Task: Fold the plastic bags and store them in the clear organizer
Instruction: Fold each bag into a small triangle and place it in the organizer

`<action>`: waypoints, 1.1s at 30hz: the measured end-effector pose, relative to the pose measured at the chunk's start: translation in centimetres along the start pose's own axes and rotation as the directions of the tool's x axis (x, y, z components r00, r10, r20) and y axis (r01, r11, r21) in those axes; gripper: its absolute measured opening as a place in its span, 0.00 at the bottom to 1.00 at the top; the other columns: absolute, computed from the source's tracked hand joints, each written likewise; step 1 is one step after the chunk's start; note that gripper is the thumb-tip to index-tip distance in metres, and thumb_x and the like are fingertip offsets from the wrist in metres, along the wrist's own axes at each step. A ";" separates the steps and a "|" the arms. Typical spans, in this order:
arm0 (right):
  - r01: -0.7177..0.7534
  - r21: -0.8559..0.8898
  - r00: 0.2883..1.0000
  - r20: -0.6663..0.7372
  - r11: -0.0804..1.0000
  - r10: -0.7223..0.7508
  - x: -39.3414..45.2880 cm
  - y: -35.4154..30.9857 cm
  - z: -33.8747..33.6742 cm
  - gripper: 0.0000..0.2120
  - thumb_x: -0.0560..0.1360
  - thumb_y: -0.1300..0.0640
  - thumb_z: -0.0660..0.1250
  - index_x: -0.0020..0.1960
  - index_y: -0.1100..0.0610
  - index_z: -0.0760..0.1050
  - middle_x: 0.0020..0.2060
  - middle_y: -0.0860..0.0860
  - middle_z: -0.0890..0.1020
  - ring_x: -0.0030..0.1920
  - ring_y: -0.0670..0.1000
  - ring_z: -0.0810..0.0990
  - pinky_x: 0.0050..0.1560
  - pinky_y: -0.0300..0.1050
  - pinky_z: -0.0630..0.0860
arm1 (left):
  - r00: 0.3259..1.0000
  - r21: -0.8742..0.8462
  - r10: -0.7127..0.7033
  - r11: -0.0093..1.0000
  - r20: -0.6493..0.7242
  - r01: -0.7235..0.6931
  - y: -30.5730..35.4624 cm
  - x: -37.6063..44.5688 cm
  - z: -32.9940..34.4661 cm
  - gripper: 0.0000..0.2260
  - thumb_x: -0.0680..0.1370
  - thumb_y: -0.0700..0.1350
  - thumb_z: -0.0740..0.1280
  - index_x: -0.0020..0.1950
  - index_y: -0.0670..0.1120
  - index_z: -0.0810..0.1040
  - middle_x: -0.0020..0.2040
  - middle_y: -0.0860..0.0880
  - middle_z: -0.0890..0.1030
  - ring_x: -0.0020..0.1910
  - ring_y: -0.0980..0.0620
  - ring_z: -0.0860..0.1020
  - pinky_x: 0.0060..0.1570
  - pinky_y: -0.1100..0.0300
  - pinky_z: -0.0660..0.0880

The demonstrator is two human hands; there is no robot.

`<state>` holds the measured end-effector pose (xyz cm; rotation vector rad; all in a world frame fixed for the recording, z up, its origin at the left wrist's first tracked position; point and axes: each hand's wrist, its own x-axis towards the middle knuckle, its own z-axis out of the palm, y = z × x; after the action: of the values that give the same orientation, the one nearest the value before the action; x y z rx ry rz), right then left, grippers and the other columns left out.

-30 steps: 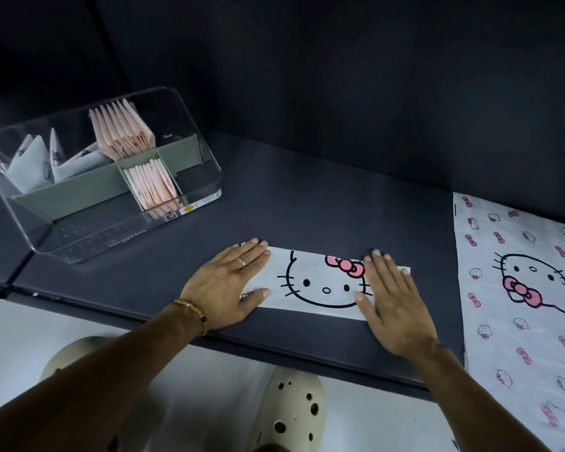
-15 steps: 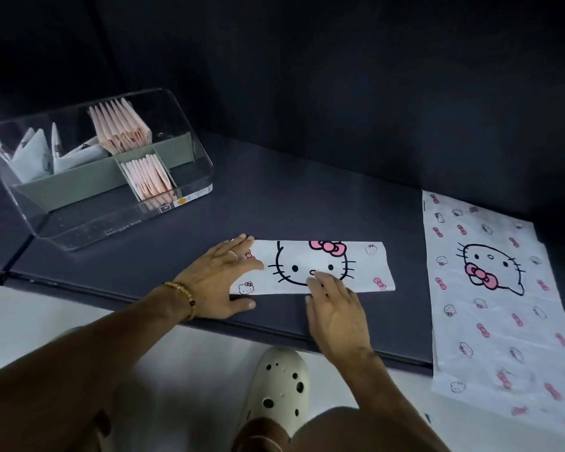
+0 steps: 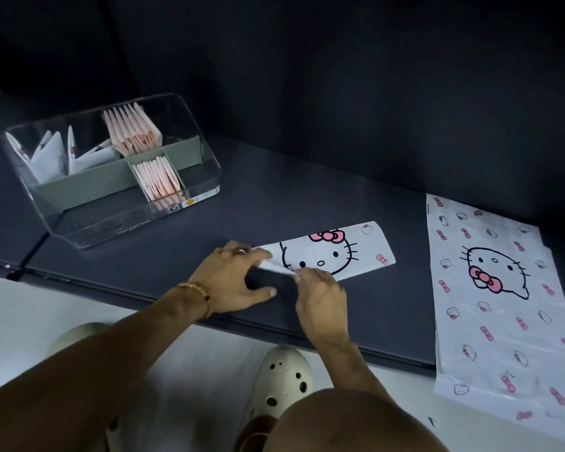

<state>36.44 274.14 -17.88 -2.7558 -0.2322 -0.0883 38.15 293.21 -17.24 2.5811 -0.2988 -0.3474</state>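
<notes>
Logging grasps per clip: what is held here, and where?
Both hands, left and right, pinch the white cat-print folded plastic bag at its lifted near-left corner.

Strip bag [image 3: 336,252]: white plastic, folded into a long narrow band, printed with a black-outlined cat face, pink bow and small pink bows. Lies flat at frame centre, tilted slightly up to the right; its lower left corner is lifted and turned over.

Flat bag [image 3: 499,295]: same print, unfolded, spread lengthwise at the right of the frame, lower end hanging past the dark surface's edge. Well apart from the strip.

Organizer [image 3: 190,132]: clear box, upper left, grey-green dividers inside. Back compartments hold white folded triangles and upright pink folded bags; a front compartment holds more pink ones.
</notes>
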 end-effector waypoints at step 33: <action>-0.640 0.487 0.711 0.082 0.595 0.698 3.4 2.0 0.5 0.03 0.74 0.58 0.67 0.41 0.55 0.78 0.33 0.45 0.80 0.32 0.39 0.75 0.23 0.25 0.65 | 0.950 -0.159 -0.310 0.941 -0.046 0.299 2.9 4.3 2.6 0.10 0.78 0.53 0.62 0.38 0.52 0.70 0.41 0.49 0.79 0.44 0.48 0.76 0.42 0.55 0.74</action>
<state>40.13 273.03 -18.73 -2.1365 0.7424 0.0128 41.02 288.37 -18.67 2.4809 0.1514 -0.3718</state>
